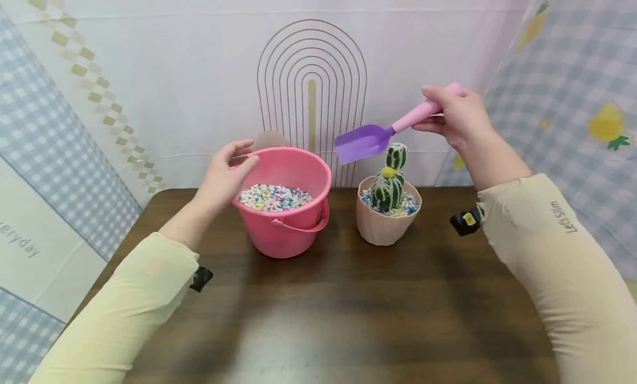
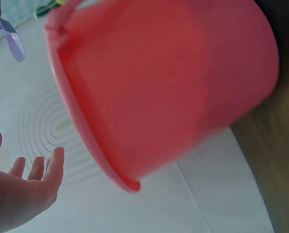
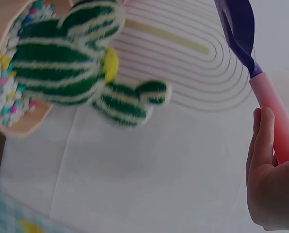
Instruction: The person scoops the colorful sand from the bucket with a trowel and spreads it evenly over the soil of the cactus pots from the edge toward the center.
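My right hand [image 1: 460,117] grips the pink handle of a small toy shovel [image 1: 365,143]. Its purple blade is bare and hangs in the air, just above and left of a cactus [image 1: 387,191] with a yellow flower. That cactus stands in a pale peach pot [image 1: 380,230] among coloured pebbles. Left of the pot is a pink bucket [image 1: 278,235], partly filled with small multicoloured pebbles [image 1: 275,198]. My left hand [image 1: 225,175] is at the bucket's left rim, fingers loosely bent and holding nothing; the left wrist view [image 2: 25,194] shows it apart from the bucket wall.
Both containers stand near the back edge of a dark wooden table [image 1: 318,317]. The bucket's handle [image 1: 301,228] hangs down at its front right. A pale rounded shape [image 1: 271,140] shows behind the bucket. A printed cloth [image 1: 199,68] hangs behind and at the sides.
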Available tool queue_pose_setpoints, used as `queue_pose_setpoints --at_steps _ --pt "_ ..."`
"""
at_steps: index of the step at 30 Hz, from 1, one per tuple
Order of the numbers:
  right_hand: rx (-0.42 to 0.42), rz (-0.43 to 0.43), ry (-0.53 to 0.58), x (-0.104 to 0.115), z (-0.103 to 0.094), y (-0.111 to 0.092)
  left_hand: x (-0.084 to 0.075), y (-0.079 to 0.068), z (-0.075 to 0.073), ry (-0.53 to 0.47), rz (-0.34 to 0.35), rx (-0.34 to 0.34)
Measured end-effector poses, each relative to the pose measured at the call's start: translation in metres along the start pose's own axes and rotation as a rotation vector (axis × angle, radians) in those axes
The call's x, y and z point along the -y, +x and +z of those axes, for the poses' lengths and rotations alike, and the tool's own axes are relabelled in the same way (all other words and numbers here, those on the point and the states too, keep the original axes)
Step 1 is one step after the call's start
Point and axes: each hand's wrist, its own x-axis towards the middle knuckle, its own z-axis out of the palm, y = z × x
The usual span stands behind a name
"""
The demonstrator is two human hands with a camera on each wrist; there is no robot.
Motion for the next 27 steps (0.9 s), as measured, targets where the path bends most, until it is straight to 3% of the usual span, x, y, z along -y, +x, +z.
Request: queue_pose_setpoints --at_steps 14,22,27 --pt "-0.035 -0.021 -0.233 -0.041 0.05 0.019 0.037 0.002 -0.022 0.09 -0.08 -0.095" --pt "-0.048 -0.037 -0.403 -0.071 0.072 0.025 0.06 -0.002 -0.013 0.102 -0.117 -0.053" --pt "-0.08 -0.022 -0.515 -0.086 0.082 0.029 0.066 -0.004 -0.005 0.082 -0.128 -0.035"
